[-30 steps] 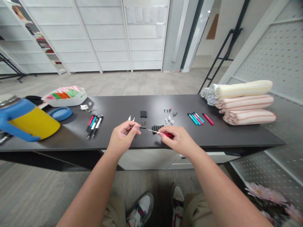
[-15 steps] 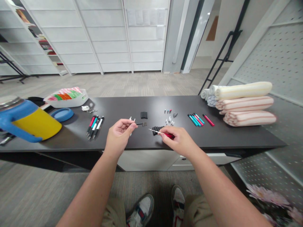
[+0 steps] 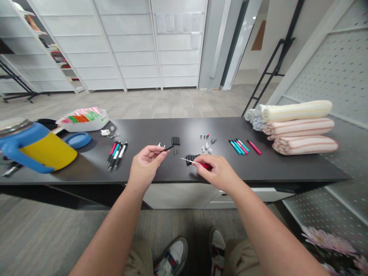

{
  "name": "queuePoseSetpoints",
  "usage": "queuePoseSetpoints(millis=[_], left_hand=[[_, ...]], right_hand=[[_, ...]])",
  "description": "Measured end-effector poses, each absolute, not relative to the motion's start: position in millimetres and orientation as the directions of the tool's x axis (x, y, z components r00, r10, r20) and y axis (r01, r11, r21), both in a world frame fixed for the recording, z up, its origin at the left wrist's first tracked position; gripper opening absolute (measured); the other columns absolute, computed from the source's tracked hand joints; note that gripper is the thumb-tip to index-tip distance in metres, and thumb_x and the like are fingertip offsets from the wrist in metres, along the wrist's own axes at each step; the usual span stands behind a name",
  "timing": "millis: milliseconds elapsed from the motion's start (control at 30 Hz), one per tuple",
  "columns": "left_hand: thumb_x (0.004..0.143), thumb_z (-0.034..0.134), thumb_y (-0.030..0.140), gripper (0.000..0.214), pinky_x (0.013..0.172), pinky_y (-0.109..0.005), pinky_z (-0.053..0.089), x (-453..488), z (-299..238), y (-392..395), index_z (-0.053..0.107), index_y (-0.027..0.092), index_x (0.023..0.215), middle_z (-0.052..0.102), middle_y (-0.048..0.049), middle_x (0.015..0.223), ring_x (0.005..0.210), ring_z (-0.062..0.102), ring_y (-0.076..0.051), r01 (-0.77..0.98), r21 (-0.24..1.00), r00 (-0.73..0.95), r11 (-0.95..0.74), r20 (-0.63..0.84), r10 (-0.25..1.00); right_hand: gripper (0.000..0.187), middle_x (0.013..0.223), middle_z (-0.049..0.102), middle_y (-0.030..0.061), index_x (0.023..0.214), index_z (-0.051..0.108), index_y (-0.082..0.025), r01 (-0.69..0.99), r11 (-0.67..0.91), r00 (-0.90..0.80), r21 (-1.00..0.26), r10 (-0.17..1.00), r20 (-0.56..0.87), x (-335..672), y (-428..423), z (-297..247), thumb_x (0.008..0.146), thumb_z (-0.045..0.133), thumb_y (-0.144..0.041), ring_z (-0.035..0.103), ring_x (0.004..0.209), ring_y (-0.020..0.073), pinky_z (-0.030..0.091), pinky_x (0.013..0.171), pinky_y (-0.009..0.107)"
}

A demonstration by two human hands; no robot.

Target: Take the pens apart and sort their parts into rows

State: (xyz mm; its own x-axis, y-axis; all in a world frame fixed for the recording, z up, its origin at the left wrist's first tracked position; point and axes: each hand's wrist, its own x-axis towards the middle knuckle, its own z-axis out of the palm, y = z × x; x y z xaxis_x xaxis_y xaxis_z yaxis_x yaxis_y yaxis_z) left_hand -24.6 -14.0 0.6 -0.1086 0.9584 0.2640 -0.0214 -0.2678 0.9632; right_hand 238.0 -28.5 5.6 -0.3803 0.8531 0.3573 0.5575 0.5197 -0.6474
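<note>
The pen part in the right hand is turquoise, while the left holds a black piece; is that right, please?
Not quite: the head view shows the right hand holding a red pen part; the left hand does hold a black piece.

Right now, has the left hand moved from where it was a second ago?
Yes. The left hand has shifted a little left, farther from the small metal pieces lying on the table.
</note>
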Motion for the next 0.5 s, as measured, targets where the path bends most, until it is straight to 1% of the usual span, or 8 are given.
queuePoseSetpoints(millis=[133,200,233,300,367,400,500], left_hand=[[0.083,0.085,0.043,0.035,0.088,-0.035,0.060,-24.1,1.4,-17.2,0.071,0.018,0.102,0.081,-0.0127,0.103,0.101,0.078,-0.024,0.013,0.963,-0.125,-0.268,0.268,0.955],[0.086,0.081,0.046,0.033,0.083,-0.034,0.059,-26.0,3.6,-20.4,0.071,0.018,0.100,0.082,-0.0119,0.101,0.094,0.078,-0.022,0.115,0.956,-0.143,-0.270,0.285,0.948],[0.087,0.079,0.047,0.031,0.080,-0.033,0.057,-27.6,5.5,-22.0,0.072,0.018,0.098,0.081,-0.0104,0.099,0.090,0.077,-0.021,0.207,0.938,-0.152,-0.276,0.310,0.939],[0.089,0.076,0.047,0.027,0.076,-0.031,0.054,-31.5,11.1,-23.3,0.074,0.020,0.093,0.080,-0.0059,0.090,0.081,0.073,-0.019,0.458,0.842,-0.155,-0.286,0.393,0.906],[0.090,0.073,0.046,0.024,0.072,-0.030,0.049,-34.5,18.0,-19.8,0.074,0.022,0.086,0.076,-0.0019,0.081,0.074,0.068,-0.018,0.678,0.684,-0.133,-0.269,0.474,0.871],[0.091,0.072,0.045,0.024,0.070,-0.030,0.047,-35.0,21.4,-15.4,0.072,0.022,0.084,0.074,-0.0006,0.077,0.070,0.065,-0.017,0.735,0.630,-0.126,-0.250,0.490,0.863],[0.092,0.069,0.041,0.020,0.066,-0.030,0.045,-31.3,29.6,7.6,0.070,0.023,0.083,0.072,0.0000,0.074,0.068,0.065,-0.018,0.807,0.551,-0.098,-0.211,0.477,0.873]], right_hand=[[0.015,0.085,0.075,0.0006,0.095,0.075,-0.023,0.553,0.528,-0.390,-0.645,0.848,0.359,237.8,-28.2,5.7,0.095,0.060,-0.026,0.063,0.073,0.0164,0.043,0.069,0.028],[0.014,0.084,0.075,0.0000,0.095,0.075,-0.023,0.549,0.521,-0.388,-0.653,0.851,0.353,237.8,-28.0,5.9,0.095,0.060,-0.025,0.063,0.072,0.0160,0.043,0.068,0.027],[0.014,0.083,0.074,-0.0003,0.095,0.074,-0.023,0.548,0.515,-0.384,-0.659,0.855,0.349,237.9,-27.9,6.0,0.094,0.061,-0.025,0.063,0.071,0.0158,0.042,0.068,0.027],[0.013,0.081,0.073,-0.0008,0.094,0.074,-0.023,0.544,0.505,-0.376,-0.670,0.860,0.343,238.3,-27.8,6.5,0.094,0.061,-0.025,0.062,0.070,0.0154,0.041,0.067,0.027],[0.014,0.082,0.073,-0.0007,0.093,0.074,-0.023,0.526,0.507,-0.376,-0.682,0.859,0.348,238.9,-27.8,7.1,0.094,0.060,-0.025,0.062,0.071,0.0153,0.041,0.068,0.027],[0.014,0.083,0.074,-0.0005,0.093,0.073,-0.022,0.516,0.511,-0.378,-0.687,0.856,0.352,239.4,-27.7,7.4,0.095,0.060,-0.026,0.063,0.072,0.0153,0.042,0.068,0.026],[0.015,0.081,0.073,-0.0010,0.092,0.073,-0.022,0.492,0.521,-0.381,-0.698,0.849,0.366,241.3,-27.6,7.7,0.095,0.059,-0.026,0.062,0.071,0.0147,0.041,0.068,0.026]])
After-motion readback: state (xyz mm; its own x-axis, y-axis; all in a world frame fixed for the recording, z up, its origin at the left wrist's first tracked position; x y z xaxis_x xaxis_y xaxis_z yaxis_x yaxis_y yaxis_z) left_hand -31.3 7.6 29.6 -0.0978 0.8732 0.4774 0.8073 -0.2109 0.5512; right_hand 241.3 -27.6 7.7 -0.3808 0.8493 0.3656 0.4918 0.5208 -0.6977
